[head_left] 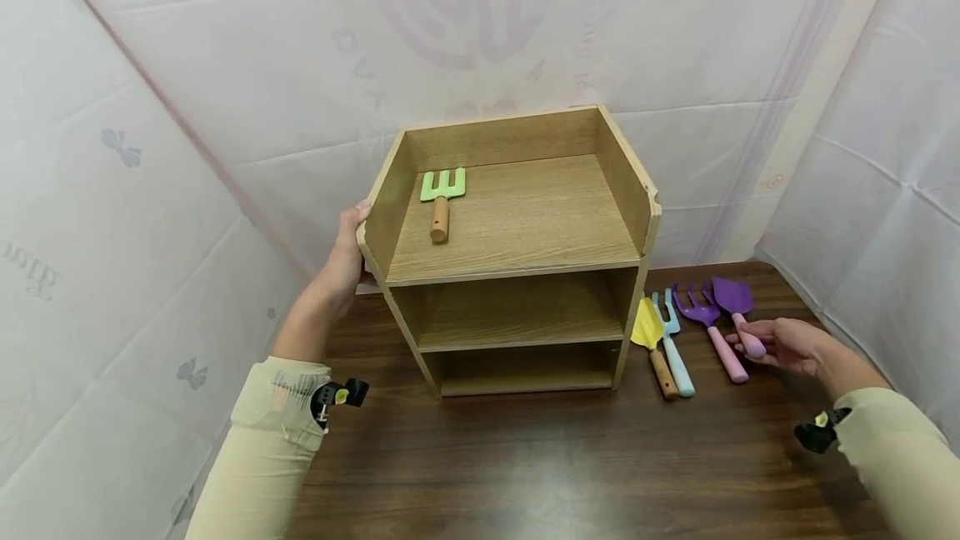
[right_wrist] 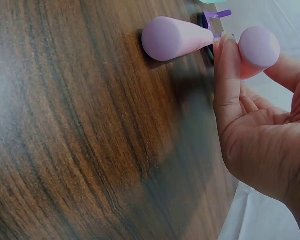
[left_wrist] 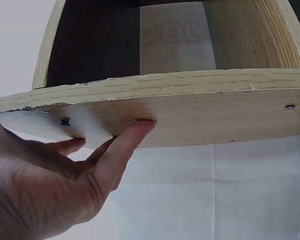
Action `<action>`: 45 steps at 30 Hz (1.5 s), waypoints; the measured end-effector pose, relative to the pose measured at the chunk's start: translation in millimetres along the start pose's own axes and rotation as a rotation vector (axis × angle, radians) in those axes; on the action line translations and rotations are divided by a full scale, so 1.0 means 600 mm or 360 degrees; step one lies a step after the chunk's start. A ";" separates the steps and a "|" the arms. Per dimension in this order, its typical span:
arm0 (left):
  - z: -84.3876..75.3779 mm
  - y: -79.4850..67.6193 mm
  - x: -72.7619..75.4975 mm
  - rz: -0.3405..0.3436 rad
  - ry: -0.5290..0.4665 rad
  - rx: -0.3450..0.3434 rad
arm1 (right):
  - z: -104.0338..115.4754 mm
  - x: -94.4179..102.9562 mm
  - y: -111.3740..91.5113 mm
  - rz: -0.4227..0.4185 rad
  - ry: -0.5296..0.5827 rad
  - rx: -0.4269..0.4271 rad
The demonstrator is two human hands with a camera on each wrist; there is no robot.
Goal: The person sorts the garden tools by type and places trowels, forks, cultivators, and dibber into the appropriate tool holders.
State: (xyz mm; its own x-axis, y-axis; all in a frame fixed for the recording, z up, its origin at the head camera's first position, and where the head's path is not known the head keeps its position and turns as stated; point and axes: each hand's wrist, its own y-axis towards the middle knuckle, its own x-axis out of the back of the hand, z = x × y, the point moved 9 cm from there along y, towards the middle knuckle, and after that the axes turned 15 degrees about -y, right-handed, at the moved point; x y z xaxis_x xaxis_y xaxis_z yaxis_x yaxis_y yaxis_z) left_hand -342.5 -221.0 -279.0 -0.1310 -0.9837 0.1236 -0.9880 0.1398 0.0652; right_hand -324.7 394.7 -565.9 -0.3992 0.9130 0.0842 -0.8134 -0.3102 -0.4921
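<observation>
A small wooden shelf stands at the back of the table, with a green hand fork with a wooden handle lying on its top board. My left hand presses its fingers against the shelf's outer left side panel. At the right, my right hand pinches the pink handle of a purple toy shovel; the handle end shows between thumb and fingers. Beside it lies a purple hand rake with a pink handle.
Between the shelf and the rake lie a yellow trowel with a wooden handle and a light blue fork. Under everything is the dark wood table. White sheeting hangs along the back and both sides.
</observation>
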 end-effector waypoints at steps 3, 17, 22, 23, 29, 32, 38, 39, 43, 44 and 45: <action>0.001 -0.001 0.001 -0.0004 -0.0001 0.0006 | 0.004 0.000 0.001 -0.0007 -0.0012 0.0028; 0.004 0.001 0.002 0.0009 0.0009 0.0004 | 0.014 -0.001 0.001 -0.0079 -0.0063 0.0070; 0.002 0.001 0.003 0.0007 0.0013 -0.0007 | 0.020 -0.002 0.001 -0.0092 -0.0088 0.0076; 0.001 0.001 0.003 0.0006 0.0010 -0.0012 | 0.021 -0.002 0.001 -0.0093 -0.0095 0.0078; 0.001 0.004 0.003 0.0011 0.0007 -0.0025 | 0.026 -0.007 0.001 -0.0073 -0.0066 0.0098; 0.002 0.004 0.003 0.0007 0.0017 -0.0027 | 0.026 -0.006 0.003 -0.0081 -0.0053 0.0096; 0.005 0.004 0.005 -0.0005 0.0010 0.0000 | 0.031 -0.005 0.004 -0.0108 -0.0078 0.0103; 0.005 0.004 0.005 -0.0005 0.0007 0.0003 | 0.033 -0.006 0.003 -0.0109 -0.0084 0.0104; 0.005 0.004 0.004 -0.0001 0.0000 -0.0001 | 0.036 -0.009 0.001 -0.0114 -0.0084 0.0096; 0.004 0.003 0.004 0.0002 0.0004 -0.0005 | 0.037 -0.010 0.000 -0.0114 -0.0078 0.0095; 0.004 0.003 0.004 0.0004 0.0002 -0.0010 | 0.038 -0.011 0.000 -0.0102 -0.0079 0.0103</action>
State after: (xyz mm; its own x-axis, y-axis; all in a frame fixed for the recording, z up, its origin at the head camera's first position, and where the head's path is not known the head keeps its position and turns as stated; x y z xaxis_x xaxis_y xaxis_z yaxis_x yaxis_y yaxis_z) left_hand -344.8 -223.3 -280.8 -0.1332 -0.9832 0.1248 -0.9872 0.1428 0.0709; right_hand -331.5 382.7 -546.6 -0.3647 0.9177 0.1574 -0.8628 -0.2695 -0.4277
